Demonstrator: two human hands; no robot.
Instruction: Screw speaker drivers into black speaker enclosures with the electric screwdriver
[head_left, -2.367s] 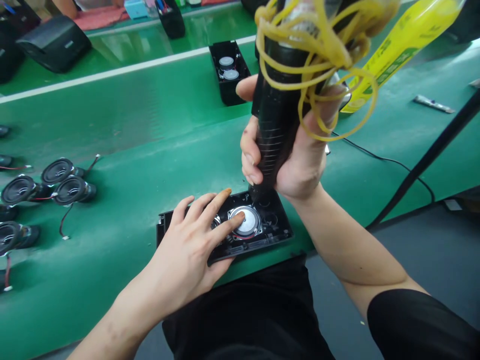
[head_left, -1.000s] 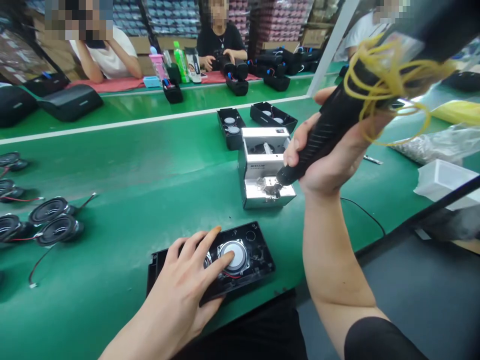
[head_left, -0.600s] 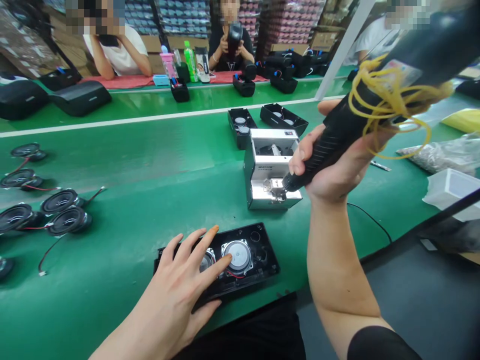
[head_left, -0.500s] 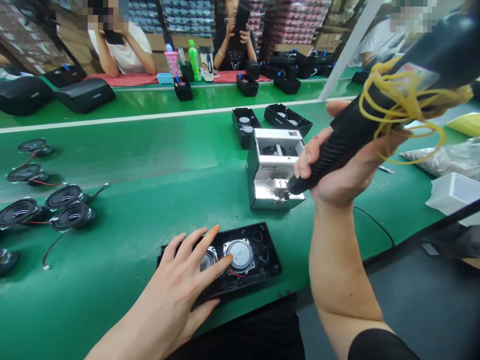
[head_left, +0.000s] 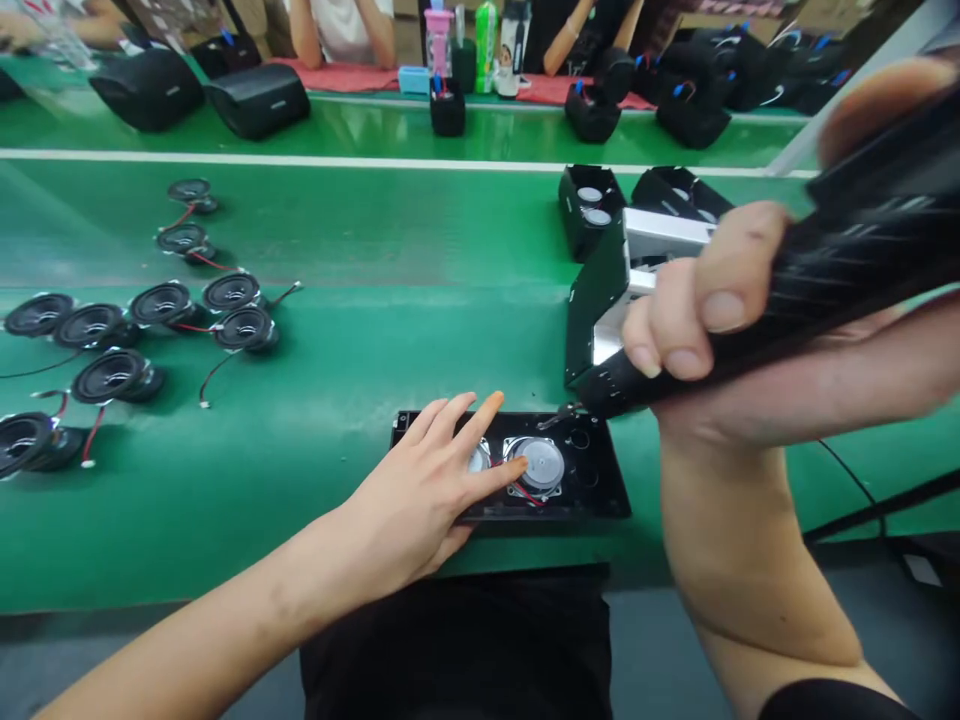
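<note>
My left hand [head_left: 431,475] lies across a black speaker housing [head_left: 604,490], fingers spread over the top and thumb at the near edge, gripping it against the bench. Two round speaker drivers sit inside; the right driver [head_left: 541,466] shows clearly, while my fingers partly cover the other. My right hand [head_left: 720,330] is wrapped round a black electric screwdriver [head_left: 795,280] that slants down to the left. Its bit ends over the housing's far side, just beyond the right driver. Whether the tip touches a screw I cannot tell.
Behind the screwdriver stands a metal screw-feeder box [head_left: 600,300]. Two more housings [head_left: 592,215] are behind it. Several loose speaker drivers [head_left: 112,375] with wires lie at left. Across the bench are black speakers [head_left: 259,100], bottles [head_left: 486,45] and people's arms.
The screwdriver in my right hand has moved from the feeder box down toward the housing. My left hand stays on the housing. The view has shifted, so the bench appears moved right and up.
</note>
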